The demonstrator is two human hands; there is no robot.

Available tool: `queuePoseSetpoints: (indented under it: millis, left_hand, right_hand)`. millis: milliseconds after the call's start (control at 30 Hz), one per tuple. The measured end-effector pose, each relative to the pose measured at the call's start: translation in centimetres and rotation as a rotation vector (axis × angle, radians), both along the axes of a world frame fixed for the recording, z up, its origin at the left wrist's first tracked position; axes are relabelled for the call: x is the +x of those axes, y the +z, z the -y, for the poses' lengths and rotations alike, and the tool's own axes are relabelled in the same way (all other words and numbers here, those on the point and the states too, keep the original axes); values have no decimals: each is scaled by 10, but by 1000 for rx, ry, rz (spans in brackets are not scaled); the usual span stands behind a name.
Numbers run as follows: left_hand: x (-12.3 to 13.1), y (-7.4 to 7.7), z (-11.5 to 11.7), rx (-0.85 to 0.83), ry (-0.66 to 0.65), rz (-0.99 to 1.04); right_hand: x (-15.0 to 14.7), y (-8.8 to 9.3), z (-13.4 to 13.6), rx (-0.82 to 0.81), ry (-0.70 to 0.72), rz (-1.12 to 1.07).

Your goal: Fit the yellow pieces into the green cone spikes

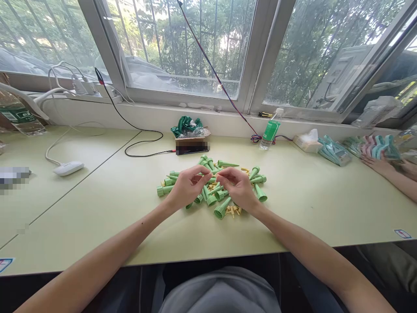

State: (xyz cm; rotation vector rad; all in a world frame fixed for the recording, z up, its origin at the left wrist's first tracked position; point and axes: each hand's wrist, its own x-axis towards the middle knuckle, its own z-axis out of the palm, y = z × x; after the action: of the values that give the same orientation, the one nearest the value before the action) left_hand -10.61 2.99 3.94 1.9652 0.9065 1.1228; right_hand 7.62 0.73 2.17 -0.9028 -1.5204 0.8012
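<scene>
Above a pile of green plastic cones with wide ribbed ends (222,209), both my hands meet with fingertips almost touching. My left hand (189,184) pinches thumb against fingers. Facing it, my right hand (237,184) is closed the same way. Whatever sits between the fingertips is too small and too covered to name. Small yellow plastic pieces (232,211) lie in front of the right hand, with more among the cones. Some cones stick out beyond the left hand, others beyond the right; the middle of the pile is partly hidden by my fingers.
Behind the pile stand a small box with green wrapping (190,128) and a green-labelled bottle (271,130). A tissue pack (308,141) and bagged items (334,150) lie to the right, near another person's hand (379,163). A white mouse-like device (69,168) and cables are at left.
</scene>
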Motion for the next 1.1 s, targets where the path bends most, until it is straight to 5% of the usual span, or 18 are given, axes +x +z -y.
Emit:
queuePoseSetpoints:
  millis: [133,367,567,1100]
  left_hand:
    - [0,2,-2,1,73,-18]
    - [-10,1,-14,160,396,-206]
    - [-12,-6,-18,174,420,-434]
    - [-14,-10,-23,84,476,-605]
  right_hand:
    - [0,2,0,2,-15,12]
    - [2,5,-1,19,-73,27]
    - [4,4,-3,25,-98,49]
    - [1,7,2,52,-119,141]
